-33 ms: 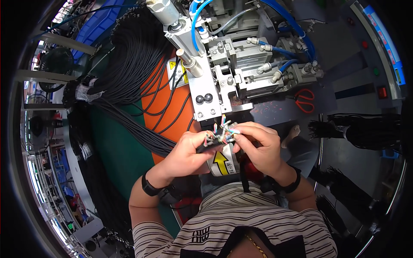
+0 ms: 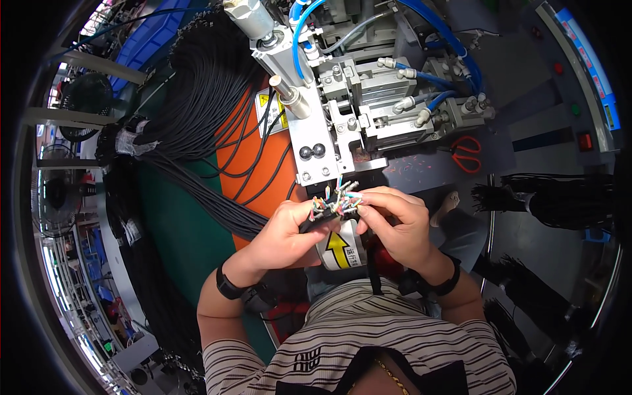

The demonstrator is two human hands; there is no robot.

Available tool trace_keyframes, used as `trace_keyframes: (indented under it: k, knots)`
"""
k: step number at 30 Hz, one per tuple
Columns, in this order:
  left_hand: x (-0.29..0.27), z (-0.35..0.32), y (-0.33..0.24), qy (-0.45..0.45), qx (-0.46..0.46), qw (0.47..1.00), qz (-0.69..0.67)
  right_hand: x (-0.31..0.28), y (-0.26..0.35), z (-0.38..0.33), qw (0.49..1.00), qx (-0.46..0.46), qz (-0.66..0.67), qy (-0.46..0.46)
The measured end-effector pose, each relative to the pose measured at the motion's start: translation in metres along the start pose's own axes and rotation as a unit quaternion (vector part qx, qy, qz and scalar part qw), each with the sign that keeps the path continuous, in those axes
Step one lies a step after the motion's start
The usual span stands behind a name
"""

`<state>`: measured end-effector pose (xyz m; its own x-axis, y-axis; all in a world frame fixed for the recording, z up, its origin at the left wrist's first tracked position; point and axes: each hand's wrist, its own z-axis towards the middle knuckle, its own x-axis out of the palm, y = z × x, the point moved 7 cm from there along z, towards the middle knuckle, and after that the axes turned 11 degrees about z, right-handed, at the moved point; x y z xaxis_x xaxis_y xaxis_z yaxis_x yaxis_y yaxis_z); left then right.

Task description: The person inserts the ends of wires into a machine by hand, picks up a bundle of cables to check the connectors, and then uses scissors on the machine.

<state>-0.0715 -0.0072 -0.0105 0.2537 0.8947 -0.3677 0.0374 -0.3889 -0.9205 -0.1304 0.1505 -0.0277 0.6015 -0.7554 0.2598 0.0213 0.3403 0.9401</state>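
In front of my body, my left hand is closed round the ends of several black cables. Short coloured wire ends, among them red, green, white and blue ones, fan out from the black sheaths. From the other side my right hand pinches some of these wires between thumb and fingertips. Both hands are just short of the near edge of a metal machine. Which single wire sits in the pinch is too small to make out.
Air cylinders with blue hoses top the machine. Red-handled scissors lie to its right. A thick black cable bundle spreads over the green and orange surface at left. More cable bundles hang at right, near a button panel.
The coloured wire ends have shifted slightly and fan out more visibly between my hands. Both hands stay in nearly the same place.
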Motion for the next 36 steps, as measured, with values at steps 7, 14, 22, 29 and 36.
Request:
trace_keyframes:
  k: [7,14,22,29,36]
  knots:
    - [0.002,0.003,0.000,0.004,-0.055,0.996,-0.075,-0.002,-0.001,0.001,1.000,0.019,-0.016,-0.007]
    - [0.015,-0.003,-0.019,-0.137,0.062,0.966,0.211,-0.005,-0.007,0.000,0.995,0.058,-0.079,0.004]
    - [0.023,-0.006,-0.033,-0.192,0.149,0.887,0.393,0.007,-0.050,-0.024,0.935,0.178,0.288,-0.105]
    - [0.023,-0.004,-0.031,-0.175,0.133,0.885,0.410,0.006,0.015,0.003,0.986,-0.100,-0.123,0.040]
    - [0.020,-0.007,-0.033,-0.163,0.133,0.879,0.428,-0.003,-0.001,0.020,0.982,0.023,-0.151,0.112]
